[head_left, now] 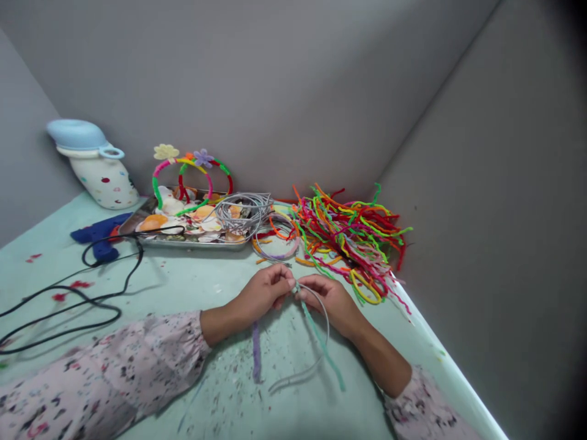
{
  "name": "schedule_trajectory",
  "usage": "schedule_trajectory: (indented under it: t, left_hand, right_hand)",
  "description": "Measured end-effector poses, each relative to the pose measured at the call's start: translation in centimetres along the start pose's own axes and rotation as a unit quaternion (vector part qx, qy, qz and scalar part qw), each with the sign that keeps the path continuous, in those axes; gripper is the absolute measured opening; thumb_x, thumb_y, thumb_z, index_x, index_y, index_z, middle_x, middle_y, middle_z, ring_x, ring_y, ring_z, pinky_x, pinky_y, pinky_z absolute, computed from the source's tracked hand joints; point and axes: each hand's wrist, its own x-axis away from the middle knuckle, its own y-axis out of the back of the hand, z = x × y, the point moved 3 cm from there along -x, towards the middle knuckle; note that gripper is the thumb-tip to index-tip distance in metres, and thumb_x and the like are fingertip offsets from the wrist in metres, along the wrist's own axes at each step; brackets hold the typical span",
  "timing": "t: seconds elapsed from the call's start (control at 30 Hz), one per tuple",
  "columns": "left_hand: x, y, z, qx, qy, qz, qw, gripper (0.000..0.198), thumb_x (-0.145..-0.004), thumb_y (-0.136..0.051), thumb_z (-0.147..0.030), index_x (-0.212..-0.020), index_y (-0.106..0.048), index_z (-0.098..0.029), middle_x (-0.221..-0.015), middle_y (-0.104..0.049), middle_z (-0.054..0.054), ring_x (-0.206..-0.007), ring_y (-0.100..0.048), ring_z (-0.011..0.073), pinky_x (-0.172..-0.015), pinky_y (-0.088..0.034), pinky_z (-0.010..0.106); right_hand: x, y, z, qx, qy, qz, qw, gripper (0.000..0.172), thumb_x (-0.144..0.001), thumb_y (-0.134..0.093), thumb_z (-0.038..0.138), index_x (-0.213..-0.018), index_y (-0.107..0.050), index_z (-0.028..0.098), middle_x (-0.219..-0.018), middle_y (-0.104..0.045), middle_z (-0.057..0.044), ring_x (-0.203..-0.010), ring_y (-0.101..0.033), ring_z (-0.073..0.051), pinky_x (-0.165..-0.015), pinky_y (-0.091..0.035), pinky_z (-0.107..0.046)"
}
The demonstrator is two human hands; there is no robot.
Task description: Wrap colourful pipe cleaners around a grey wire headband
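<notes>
At the middle of the table, my left hand (pixel 270 287) and my right hand (pixel 332 299) meet fingertip to fingertip. Both pinch a grey wire (pixel 327 324) where a light green pipe cleaner (pixel 323 345) is wound on it. The green tail hangs down to the right, and the wire curves round toward the table's front. A purple pipe cleaner (pixel 256 354) hangs or lies below my left hand; its upper end is hidden.
Behind the hands stand a metal tray (pixel 197 245) of shells, two colourful hoops (pixel 155 183) with flowers, coiled wire (pixel 243 211) and a pipe cleaner pile (pixel 353 232). To the left are a blue glue gun (pixel 103 235), black cord (pixel 82 293) and white bottle (pixel 103 177).
</notes>
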Motion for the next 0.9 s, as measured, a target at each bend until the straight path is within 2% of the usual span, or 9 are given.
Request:
schedule_trajectory:
  t: [0.1,0.17,0.27,0.37,0.43,0.53,0.67,0.9]
  left_hand:
    - [-0.1,0.1,0.2,0.003,0.003,0.004,1.0,0.02,-0.082,-0.057,-0.035,-0.08,-0.05,-0.016,-0.053,-0.045,-0.007,-0.043,-0.038,0.005,-0.043,-0.027,0.017]
    - [0.0,0.1,0.2,0.002,0.004,0.006,1.0,0.022,-0.082,-0.056,-0.037,-0.08,-0.05,-0.017,-0.054,-0.046,-0.007,-0.043,-0.038,0.0051,-0.043,-0.027,0.017]
    - [0.0,0.1,0.1,-0.012,-0.002,0.005,1.0,0.023,-0.083,-0.056,-0.038,-0.077,-0.048,-0.017,-0.053,-0.043,-0.007,-0.044,-0.037,0.0059,-0.045,-0.028,0.018]
    - [0.1,-0.1,0.0,-0.042,-0.007,-0.005,0.999,0.019,-0.081,-0.058,-0.032,-0.076,-0.049,-0.016,-0.058,-0.045,-0.006,-0.05,-0.04,0.0068,-0.05,-0.032,0.019]
    - [0.2,-0.2,-0.2,-0.08,-0.035,-0.019,0.996,0.013,-0.079,-0.061,-0.026,-0.078,-0.054,-0.015,-0.066,-0.049,-0.003,-0.059,-0.045,0.0087,-0.056,-0.035,0.02]
    - [0.5,-0.3,-0.7,-0.157,-0.11,-0.044,0.98,0.009,-0.078,-0.063,-0.023,-0.082,-0.061,-0.016,-0.084,-0.055,0.001,-0.078,-0.052,0.0132,-0.072,-0.041,0.025]
    - [0.9,-0.3,-1.3,-0.237,-0.178,-0.071,0.952,0.011,-0.079,-0.064,-0.023,-0.089,-0.069,-0.02,-0.095,-0.054,0.004,-0.096,-0.052,0.0169,-0.089,-0.039,0.031]
    - [1.0,-1.2,-1.3,-0.36,-0.222,-0.008,0.906,0.01,-0.08,-0.066,-0.026,-0.087,-0.072,-0.023,-0.092,-0.06,0.003,-0.093,-0.053,0.0177,-0.087,-0.038,0.034]
  right_hand:
    - [-0.1,-0.3,-0.3,0.024,0.014,-0.014,1.0,0.024,-0.077,-0.067,0.039,-0.088,-0.067,0.017,-0.065,-0.059,0.002,-0.057,-0.049,-0.01,-0.055,-0.042,-0.023]
    - [-0.2,-0.2,-0.7,0.03,0.033,-0.04,0.998,0.024,-0.076,-0.067,0.039,-0.086,-0.066,0.017,-0.07,-0.062,0.0,-0.061,-0.053,-0.012,-0.059,-0.044,-0.025]
    - [-0.3,0.4,-1.0,0.05,0.055,-0.125,0.989,0.025,-0.078,-0.066,0.039,-0.092,-0.065,0.018,-0.078,-0.065,-0.002,-0.065,-0.056,-0.014,-0.061,-0.047,-0.026]
    - [0.0,1.1,-0.7,0.11,0.088,-0.217,0.966,0.025,-0.081,-0.062,0.037,-0.097,-0.064,0.018,-0.078,-0.065,-0.003,-0.065,-0.056,-0.014,-0.061,-0.047,-0.026]
    - [0.1,1.0,-0.1,0.17,0.117,-0.238,0.949,0.02,-0.081,-0.061,0.034,-0.092,-0.064,0.018,-0.075,-0.063,-0.002,-0.063,-0.055,-0.014,-0.061,-0.045,-0.025]
    - [0.2,0.2,0.5,0.259,0.149,-0.2,0.933,0.012,-0.082,-0.059,0.027,-0.074,-0.061,0.018,-0.069,-0.059,0.0,-0.061,-0.052,-0.013,-0.06,-0.042,-0.024]
    - [0.0,-1.0,0.4,0.331,0.167,-0.149,0.917,0.006,-0.077,-0.059,0.02,-0.072,-0.057,0.018,-0.067,-0.056,0.001,-0.061,-0.05,-0.013,-0.058,-0.037,-0.023]
    - [-0.2,-1.5,-0.3,0.364,0.162,-0.116,0.91,0.008,-0.073,-0.057,0.015,-0.07,-0.051,0.019,-0.068,-0.052,0.002,-0.062,-0.046,-0.013,-0.057,-0.032,-0.023]
